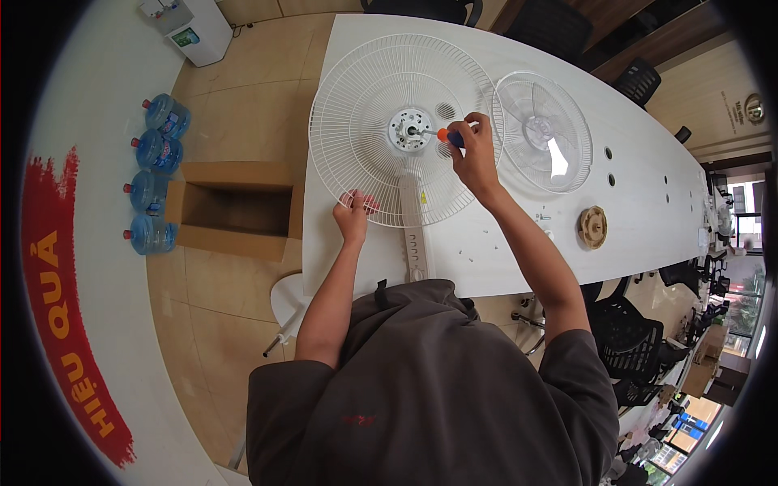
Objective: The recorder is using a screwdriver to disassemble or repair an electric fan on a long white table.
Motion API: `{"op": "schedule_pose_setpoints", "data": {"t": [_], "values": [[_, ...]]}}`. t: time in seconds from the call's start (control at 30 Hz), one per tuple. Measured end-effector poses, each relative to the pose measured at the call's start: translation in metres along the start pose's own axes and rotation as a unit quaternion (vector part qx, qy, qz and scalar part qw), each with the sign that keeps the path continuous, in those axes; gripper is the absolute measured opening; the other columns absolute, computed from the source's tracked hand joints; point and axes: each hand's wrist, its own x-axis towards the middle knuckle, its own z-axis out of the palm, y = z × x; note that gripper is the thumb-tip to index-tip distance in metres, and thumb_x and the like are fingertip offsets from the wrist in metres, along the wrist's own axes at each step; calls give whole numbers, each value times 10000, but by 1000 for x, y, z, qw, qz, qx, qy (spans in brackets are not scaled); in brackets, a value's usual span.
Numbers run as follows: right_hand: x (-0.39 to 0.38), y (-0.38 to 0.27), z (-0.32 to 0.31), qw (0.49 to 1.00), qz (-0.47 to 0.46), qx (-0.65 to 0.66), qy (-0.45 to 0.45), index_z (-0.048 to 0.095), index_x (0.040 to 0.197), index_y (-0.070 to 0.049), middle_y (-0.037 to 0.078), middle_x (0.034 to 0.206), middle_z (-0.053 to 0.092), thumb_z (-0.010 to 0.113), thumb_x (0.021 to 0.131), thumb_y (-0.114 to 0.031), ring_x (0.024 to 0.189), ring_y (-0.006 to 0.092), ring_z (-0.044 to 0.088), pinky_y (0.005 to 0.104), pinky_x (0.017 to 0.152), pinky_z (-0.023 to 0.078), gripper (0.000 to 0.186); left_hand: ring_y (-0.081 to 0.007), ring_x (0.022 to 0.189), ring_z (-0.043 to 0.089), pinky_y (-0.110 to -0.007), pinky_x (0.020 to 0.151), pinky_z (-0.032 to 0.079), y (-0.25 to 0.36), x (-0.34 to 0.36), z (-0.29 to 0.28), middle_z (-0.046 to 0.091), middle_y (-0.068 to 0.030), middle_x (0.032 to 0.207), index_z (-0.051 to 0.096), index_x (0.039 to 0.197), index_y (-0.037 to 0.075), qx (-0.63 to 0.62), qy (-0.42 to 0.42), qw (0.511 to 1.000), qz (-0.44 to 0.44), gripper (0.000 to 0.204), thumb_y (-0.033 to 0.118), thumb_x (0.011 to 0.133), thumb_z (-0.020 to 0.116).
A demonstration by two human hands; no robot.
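My right hand (474, 154) grips a screwdriver (446, 135) with an orange and dark blue handle, its shaft reaching the white hub plate (403, 121) at the middle of a wire fan guard (352, 97). My left hand (352, 212) holds the guard's lower-left rim, with its fingertips behind the wires and something red near them. A white fan stand (416, 255) lies beneath the guard and runs toward my body. Clear fan blades (559, 154) lie with a second guard to the right. A round beige part (592, 227) sits below them among small loose pieces.
The white table (502, 259) stretches rightward, with black chairs (624, 340) along both sides. An open cardboard box (186, 239) stands at its left, beside several water bottles (154, 150). A white dispenser (194, 40) is at the top left, and a white base (288, 296) is below the table's left corner.
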Motion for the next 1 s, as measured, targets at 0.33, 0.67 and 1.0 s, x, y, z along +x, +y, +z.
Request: {"op": "schedule_pose_setpoints", "data": {"t": [0.33,0.67,1.0], "values": [[8,-17,-9,990,111,-34,-78,532,1156,-31,188,1149,489,775,834,-223,715,359,648,442,609,550,447,-239,661,705,-335,587,606,-4,2,-2,693,-186,869,547,1100,-90,16,-6,1000,17,242,135,1012,528],[10,-11,-7,974,213,10,-83,490,1192,-39,230,1209,439,801,796,-155,824,361,650,431,727,567,518,-234,648,703,-336,570,602,1,1,2,689,-174,851,552,1109,-92,11,-2,1000,22,223,103,1002,535],[13,-13,-19,972,191,-15,-137,488,1186,-39,224,1168,461,800,773,-83,870,385,647,441,756,569,520,-238,638,705,-338,555,604,-3,3,0,691,-171,840,554,1097,-90,17,-4,999,31,207,91,998,534]]}}
